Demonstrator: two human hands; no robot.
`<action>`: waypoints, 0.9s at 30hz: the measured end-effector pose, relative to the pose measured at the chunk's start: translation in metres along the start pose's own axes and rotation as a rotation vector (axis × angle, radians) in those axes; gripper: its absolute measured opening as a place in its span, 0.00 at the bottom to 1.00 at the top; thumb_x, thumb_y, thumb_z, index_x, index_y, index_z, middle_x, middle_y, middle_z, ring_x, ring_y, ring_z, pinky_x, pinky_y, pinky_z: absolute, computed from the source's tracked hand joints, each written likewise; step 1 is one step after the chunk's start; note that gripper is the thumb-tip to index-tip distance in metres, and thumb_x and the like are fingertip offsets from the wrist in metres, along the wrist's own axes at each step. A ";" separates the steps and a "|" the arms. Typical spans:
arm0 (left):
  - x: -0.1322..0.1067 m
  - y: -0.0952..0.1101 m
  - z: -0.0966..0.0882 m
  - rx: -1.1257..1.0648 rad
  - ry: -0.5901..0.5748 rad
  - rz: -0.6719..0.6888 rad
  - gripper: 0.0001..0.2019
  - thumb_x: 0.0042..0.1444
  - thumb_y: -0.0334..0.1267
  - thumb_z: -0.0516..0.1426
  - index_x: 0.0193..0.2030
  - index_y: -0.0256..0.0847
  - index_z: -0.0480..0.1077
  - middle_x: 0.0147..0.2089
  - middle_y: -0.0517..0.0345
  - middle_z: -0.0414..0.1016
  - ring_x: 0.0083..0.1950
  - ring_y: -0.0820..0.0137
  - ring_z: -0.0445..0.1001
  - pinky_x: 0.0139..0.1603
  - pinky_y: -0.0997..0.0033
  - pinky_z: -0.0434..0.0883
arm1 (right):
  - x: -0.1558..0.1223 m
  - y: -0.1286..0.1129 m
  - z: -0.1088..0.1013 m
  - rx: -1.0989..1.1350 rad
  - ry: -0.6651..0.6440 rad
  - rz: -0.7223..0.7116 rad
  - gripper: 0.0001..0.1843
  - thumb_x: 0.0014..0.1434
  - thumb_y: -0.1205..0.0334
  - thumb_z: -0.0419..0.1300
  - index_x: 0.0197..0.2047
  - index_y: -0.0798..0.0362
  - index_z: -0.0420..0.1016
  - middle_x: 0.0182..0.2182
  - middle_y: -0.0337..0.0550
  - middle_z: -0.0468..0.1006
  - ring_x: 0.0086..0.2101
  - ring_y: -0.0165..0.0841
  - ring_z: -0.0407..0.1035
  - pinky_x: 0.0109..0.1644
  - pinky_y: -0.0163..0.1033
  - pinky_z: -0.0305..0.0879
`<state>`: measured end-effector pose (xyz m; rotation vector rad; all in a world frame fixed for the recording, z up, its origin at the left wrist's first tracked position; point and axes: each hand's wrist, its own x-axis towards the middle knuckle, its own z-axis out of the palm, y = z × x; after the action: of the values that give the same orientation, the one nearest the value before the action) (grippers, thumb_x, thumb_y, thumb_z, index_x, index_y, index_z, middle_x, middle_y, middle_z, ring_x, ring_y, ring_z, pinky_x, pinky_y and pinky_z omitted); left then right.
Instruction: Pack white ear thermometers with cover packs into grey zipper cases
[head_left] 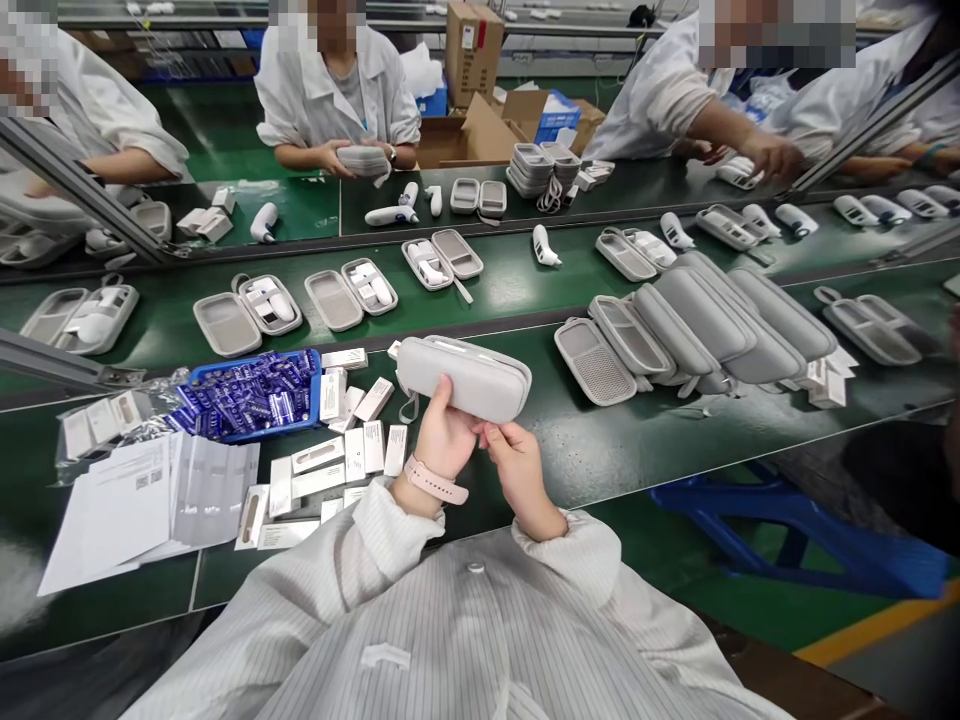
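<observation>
Printed white sheets (pixel 112 510) lie at the far left of the green bench (pixel 570 450), overlapped by translucent moulded plastic inserts (pixel 214 490), with a clear plastic bag of white cards (pixel 97 425) just above them. Next comes a blue plastic tray (pixel 315 390) packed with blue-and-white packets, and small white cartons (pixel 352 450) lie scattered between the tray and the person's hands. Farther off, across the bench, a co-worker's hands (pixel 364 165) hold a stack of grey cases. Nearer, the person's left hand (pixel 442 440), a pink watch strap (pixel 436 480) on its wrist, supports a grey zip-up hard case (pixel 465 378) from below, its fingers (pixel 442 390) wrapped against the underside. The right hand (pixel 517 470) sits just beside it, its fingertips (pixel 491 433) pinched together on the lower edge of the case. The case is raised above the bench and tilted, a small loop strap hanging from its left end. To the right, open grey cases (pixel 596 360) and overlapping closed ones (pixel 724 315) rest on the bench, white handheld devices (pixel 547 245) lie on the belt beyond, and a blue plastic stool (pixel 795 530) stands on the green floor.
</observation>
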<state>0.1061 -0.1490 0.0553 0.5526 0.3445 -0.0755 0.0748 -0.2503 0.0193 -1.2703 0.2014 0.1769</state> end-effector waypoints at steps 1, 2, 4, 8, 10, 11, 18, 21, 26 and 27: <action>0.002 0.002 0.001 -0.007 0.010 -0.013 0.17 0.54 0.51 0.64 0.45 0.43 0.73 0.43 0.55 0.79 0.38 0.65 0.77 0.24 0.73 0.66 | -0.001 -0.001 0.001 0.016 -0.023 0.014 0.16 0.52 0.47 0.69 0.28 0.52 0.78 0.21 0.36 0.68 0.23 0.27 0.54 0.25 0.34 0.48; 0.003 0.003 0.002 -0.014 0.025 -0.017 0.18 0.55 0.51 0.64 0.46 0.44 0.73 0.44 0.55 0.80 0.40 0.65 0.78 0.25 0.73 0.68 | -0.002 -0.002 0.001 0.040 -0.044 0.033 0.16 0.52 0.47 0.68 0.28 0.52 0.78 0.20 0.35 0.66 0.22 0.26 0.52 0.24 0.34 0.46; 0.004 0.005 0.005 -0.033 0.062 -0.002 0.17 0.55 0.49 0.65 0.47 0.44 0.73 0.47 0.56 0.80 0.46 0.64 0.78 0.34 0.72 0.74 | -0.003 -0.006 0.003 0.108 -0.089 0.095 0.17 0.53 0.46 0.67 0.29 0.52 0.76 0.18 0.31 0.61 0.19 0.24 0.47 0.22 0.33 0.42; 0.003 0.006 0.013 -0.061 0.094 0.038 0.17 0.56 0.45 0.66 0.50 0.42 0.73 0.53 0.54 0.79 0.56 0.63 0.76 0.53 0.66 0.76 | -0.002 -0.017 0.001 0.267 -0.216 0.277 0.15 0.51 0.50 0.66 0.27 0.52 0.70 0.18 0.29 0.57 0.16 0.21 0.39 0.18 0.31 0.37; 0.001 0.005 0.016 -0.053 0.091 0.040 0.17 0.57 0.45 0.65 0.50 0.42 0.72 0.54 0.53 0.78 0.57 0.62 0.76 0.55 0.64 0.76 | 0.001 -0.020 0.000 0.331 -0.260 0.345 0.12 0.51 0.53 0.65 0.27 0.52 0.70 0.18 0.29 0.59 0.16 0.20 0.38 0.17 0.31 0.36; 0.000 0.005 0.018 -0.052 0.092 0.048 0.18 0.57 0.45 0.65 0.51 0.42 0.72 0.54 0.53 0.78 0.57 0.61 0.76 0.55 0.64 0.76 | 0.002 -0.021 -0.001 0.359 -0.269 0.364 0.11 0.51 0.55 0.65 0.28 0.53 0.70 0.19 0.30 0.60 0.16 0.20 0.37 0.17 0.30 0.35; 0.004 0.012 0.020 -0.032 0.168 0.126 0.16 0.60 0.36 0.63 0.54 0.44 0.70 0.59 0.53 0.75 0.62 0.62 0.72 0.59 0.63 0.74 | -0.007 -0.024 0.001 0.513 -0.226 0.364 0.10 0.53 0.57 0.63 0.27 0.51 0.67 0.19 0.28 0.56 0.16 0.21 0.35 0.16 0.28 0.39; 0.002 0.016 0.017 0.006 0.157 0.148 0.18 0.57 0.35 0.65 0.54 0.45 0.71 0.58 0.54 0.76 0.63 0.62 0.72 0.59 0.62 0.74 | -0.011 -0.027 -0.003 0.519 -0.211 0.348 0.11 0.53 0.58 0.63 0.26 0.51 0.65 0.19 0.28 0.54 0.16 0.20 0.35 0.16 0.27 0.39; -0.010 0.018 -0.002 0.179 0.078 0.190 0.26 0.45 0.40 0.72 0.52 0.42 0.72 0.51 0.53 0.79 0.59 0.61 0.74 0.60 0.64 0.71 | -0.012 -0.038 -0.020 0.453 -0.165 0.280 0.13 0.52 0.58 0.64 0.23 0.52 0.65 0.18 0.28 0.54 0.16 0.20 0.36 0.17 0.30 0.37; -0.013 0.019 -0.008 0.246 0.063 0.188 0.29 0.42 0.42 0.73 0.51 0.42 0.72 0.49 0.53 0.80 0.57 0.60 0.75 0.58 0.63 0.72 | -0.013 -0.041 -0.024 0.426 -0.158 0.265 0.12 0.52 0.58 0.64 0.23 0.52 0.66 0.17 0.28 0.54 0.16 0.20 0.36 0.17 0.30 0.36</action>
<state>0.0949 -0.1288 0.0626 0.8298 0.3457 0.0825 0.0710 -0.2854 0.0536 -0.7989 0.2552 0.4365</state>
